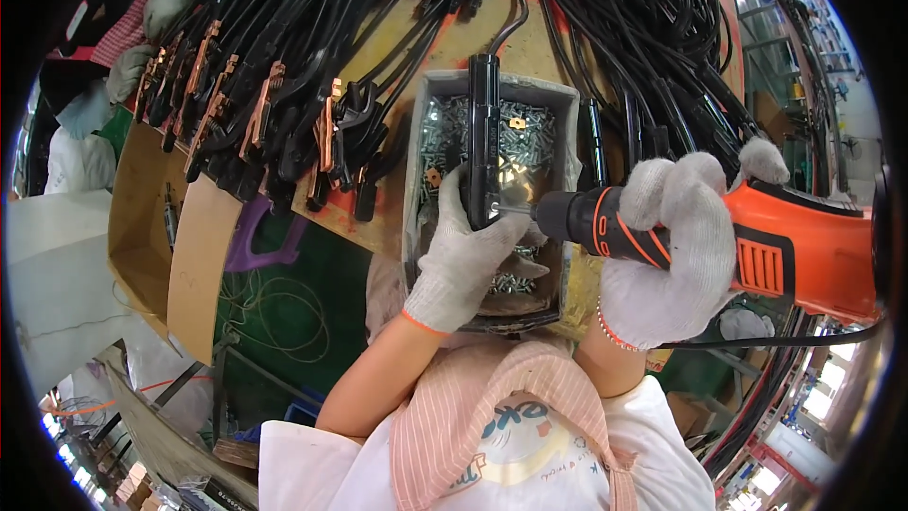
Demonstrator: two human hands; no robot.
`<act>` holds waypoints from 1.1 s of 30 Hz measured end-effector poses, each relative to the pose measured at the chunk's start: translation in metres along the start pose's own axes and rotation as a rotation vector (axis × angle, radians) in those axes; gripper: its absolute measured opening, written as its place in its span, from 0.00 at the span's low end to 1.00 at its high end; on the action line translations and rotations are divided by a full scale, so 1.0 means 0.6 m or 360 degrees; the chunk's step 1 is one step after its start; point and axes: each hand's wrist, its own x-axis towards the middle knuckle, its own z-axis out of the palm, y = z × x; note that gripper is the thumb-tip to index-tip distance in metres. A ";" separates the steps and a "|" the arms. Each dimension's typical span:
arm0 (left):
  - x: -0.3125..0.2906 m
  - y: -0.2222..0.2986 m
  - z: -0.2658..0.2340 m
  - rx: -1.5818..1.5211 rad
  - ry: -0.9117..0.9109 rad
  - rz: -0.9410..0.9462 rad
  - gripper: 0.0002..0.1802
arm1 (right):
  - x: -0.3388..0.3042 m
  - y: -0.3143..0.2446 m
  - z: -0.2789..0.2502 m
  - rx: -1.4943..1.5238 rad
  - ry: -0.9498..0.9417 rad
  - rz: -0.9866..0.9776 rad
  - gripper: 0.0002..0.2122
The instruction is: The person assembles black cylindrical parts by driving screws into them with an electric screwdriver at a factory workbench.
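My gloved right hand [676, 241] is wrapped round an orange and black power drill [790, 246], whose chuck and bit point left. In my gloved left hand [463, 251] is the lower end of a black cylindrical cable handle [483, 132], with a black cable leaving its far end. The drill's tip meets the handle's side close to my left fingertips; the exact contact point is partly hidden by the fingers. Beneath both lies a grey bin [412, 180] of small silver screws [539, 137], with a few copper-coloured pieces [517, 123] among them.
Black cables with copper-jawed clamps [331, 123] are heaped at the far left. More black cables and handles [653, 47] lie at the far right. A co-worker's gloved hands [168, 8] are at the upper left. An open cardboard box [203, 255] stands left, near a purple plastic piece [260, 238].
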 end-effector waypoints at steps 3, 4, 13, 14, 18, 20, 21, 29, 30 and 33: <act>0.000 -0.001 -0.005 0.0053 -0.0006 -0.0015 0.40 | 0.001 0.013 -0.005 0.0183 -0.0009 0.0038 0.22; -0.001 -0.001 -0.006 0.0109 -0.0005 -0.0035 0.35 | 0.004 0.014 -0.006 0.0178 -0.0014 0.0039 0.22; 0.006 0.005 -0.011 0.0004 -0.0096 0.0072 0.41 | 0.015 0.016 -0.014 0.0395 -0.0129 0.0045 0.27; 0.002 0.004 -0.010 0.0027 -0.0106 0.0096 0.41 | 0.010 0.008 0.000 0.0321 -0.0056 0.0004 0.27; 0.002 -0.005 -0.019 0.0015 -0.0184 0.0060 0.33 | 0.001 -0.006 0.003 0.0101 0.0172 0.0067 0.24; 0.001 -0.013 -0.022 -0.0010 -0.0269 0.0106 0.33 | -0.004 -0.005 -0.024 0.0101 0.0256 0.0237 0.25; -0.001 -0.015 -0.015 0.0058 -0.0282 0.0077 0.33 | -0.011 -0.009 -0.042 0.0219 0.0274 0.0110 0.25; -0.057 -0.017 0.119 0.0236 -0.0341 -0.0163 0.20 | -0.037 -0.154 -0.206 0.0288 0.0663 -0.0460 0.21; -0.051 -0.025 0.154 0.0270 -0.0352 -0.0239 0.20 | -0.041 -0.168 -0.228 0.0236 0.0760 -0.0563 0.20; -0.036 -0.037 0.234 0.0320 -0.0604 -0.0200 0.23 | -0.052 -0.212 -0.259 0.0341 0.0728 -0.0682 0.23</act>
